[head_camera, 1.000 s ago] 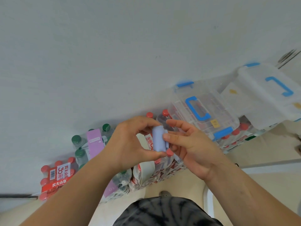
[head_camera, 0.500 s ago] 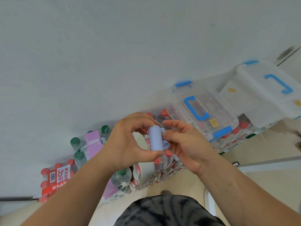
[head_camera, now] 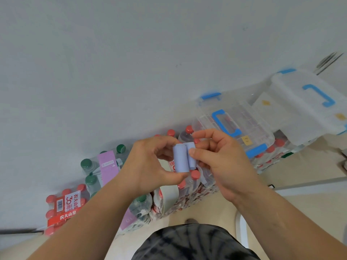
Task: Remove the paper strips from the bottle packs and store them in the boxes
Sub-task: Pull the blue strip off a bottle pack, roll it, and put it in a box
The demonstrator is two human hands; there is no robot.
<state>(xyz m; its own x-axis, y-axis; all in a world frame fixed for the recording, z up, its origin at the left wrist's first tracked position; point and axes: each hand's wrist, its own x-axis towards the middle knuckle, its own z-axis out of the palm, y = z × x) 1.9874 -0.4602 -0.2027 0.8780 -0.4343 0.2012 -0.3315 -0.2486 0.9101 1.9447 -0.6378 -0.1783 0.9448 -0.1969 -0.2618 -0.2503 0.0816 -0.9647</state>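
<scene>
Both hands hold a light blue paper strip [head_camera: 181,159] rolled into a small upright tube, above the bottle packs. My left hand [head_camera: 150,164] pinches the roll top and bottom between thumb and fingers. My right hand [head_camera: 217,158] grips the strip's loose curled end with its thumb pressed on it. Below lie a green-capped bottle pack [head_camera: 90,166] with a purple paper strip [head_camera: 108,167] across it, and a red-capped pack [head_camera: 195,175] with a pale strip [head_camera: 169,196]. A clear box with blue handle [head_camera: 249,126] sits on the packs to the right.
A second clear box with a white lid [head_camera: 304,102] stands at the far right. Another red-capped pack with a red label [head_camera: 63,209] sits at the lower left. A plain wall [head_camera: 131,62] rises behind the packs. Beige floor [head_camera: 309,203] lies to the right.
The blue strip has been rolled tighter. My right thumb shifted over the loose end, which now curls beside the main roll. Both hands stayed in place above the packs.
</scene>
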